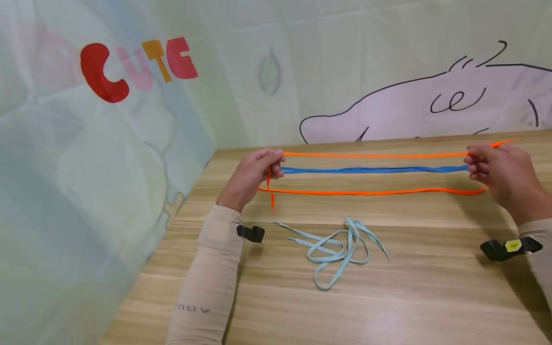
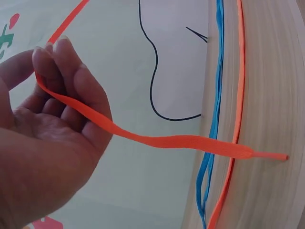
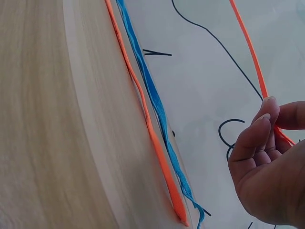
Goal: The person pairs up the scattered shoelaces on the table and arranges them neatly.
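Note:
An orange shoelace [image 1: 375, 155] is stretched nearly straight between the two hands, raised above the table. My left hand [image 2: 62, 129] pinches it near one end, and its tipped tail hangs past the palm. On the other side my right hand [image 3: 267, 167] pinches it between thumb and fingertips, with a short tail sticking out behind. Beneath lie a doubled blue shoelace [image 1: 375, 170] and, closer to me, a length of orange lace [image 1: 366, 192], both running side to side. Whether that length joins the held lace is hidden behind the hands.
A tangled pale blue shoelace [image 1: 332, 258] lies on the wooden table [image 1: 388, 306] between the forearms. Printed cloth [image 1: 258, 96] hangs along the table's back and left edges. Black straps [image 1: 511, 247] circle both wrists.

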`<state>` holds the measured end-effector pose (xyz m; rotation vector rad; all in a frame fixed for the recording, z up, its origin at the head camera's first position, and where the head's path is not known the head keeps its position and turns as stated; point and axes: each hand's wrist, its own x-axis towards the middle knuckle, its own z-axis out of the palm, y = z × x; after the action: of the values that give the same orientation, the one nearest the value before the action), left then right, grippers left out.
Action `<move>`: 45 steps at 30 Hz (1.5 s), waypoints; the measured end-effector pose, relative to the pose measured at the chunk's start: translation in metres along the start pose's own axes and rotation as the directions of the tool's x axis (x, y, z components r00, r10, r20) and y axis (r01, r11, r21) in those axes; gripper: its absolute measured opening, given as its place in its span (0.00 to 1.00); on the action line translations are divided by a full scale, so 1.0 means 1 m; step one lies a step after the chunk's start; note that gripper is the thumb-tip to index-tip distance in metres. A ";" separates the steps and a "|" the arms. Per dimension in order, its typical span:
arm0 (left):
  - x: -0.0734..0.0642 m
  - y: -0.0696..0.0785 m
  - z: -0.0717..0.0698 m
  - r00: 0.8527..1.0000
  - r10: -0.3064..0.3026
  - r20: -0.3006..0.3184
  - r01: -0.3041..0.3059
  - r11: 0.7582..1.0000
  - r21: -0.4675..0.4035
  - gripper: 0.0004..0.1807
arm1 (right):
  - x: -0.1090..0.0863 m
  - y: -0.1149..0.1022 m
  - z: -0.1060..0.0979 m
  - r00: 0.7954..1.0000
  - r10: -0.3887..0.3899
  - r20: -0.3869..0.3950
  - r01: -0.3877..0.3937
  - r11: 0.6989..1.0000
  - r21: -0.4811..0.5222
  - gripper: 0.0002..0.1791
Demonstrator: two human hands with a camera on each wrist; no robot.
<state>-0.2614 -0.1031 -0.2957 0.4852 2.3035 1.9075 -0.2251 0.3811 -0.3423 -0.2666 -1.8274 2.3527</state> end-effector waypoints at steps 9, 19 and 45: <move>0.007 -0.004 -0.008 0.998 -0.050 -0.048 0.049 0.999 -0.018 0.20 | -0.002 0.004 -0.007 0.999 -0.010 -0.050 0.008 0.999 -0.036 0.07; 0.006 -0.010 -0.020 0.993 -0.097 -0.064 0.099 0.995 0.021 0.20 | -0.002 0.004 -0.007 0.998 0.009 -0.065 -0.012 0.999 -0.048 0.06; 0.001 -0.030 -0.037 0.965 -0.215 -0.149 0.248 0.932 0.263 0.19 | 0.001 0.002 0.000 0.998 0.054 -0.019 -0.055 0.998 -0.029 0.08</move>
<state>-0.2784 -0.1426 -0.3173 0.1147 2.5873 1.5502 -0.2260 0.3804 -0.3446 -0.3438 -1.8707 2.3528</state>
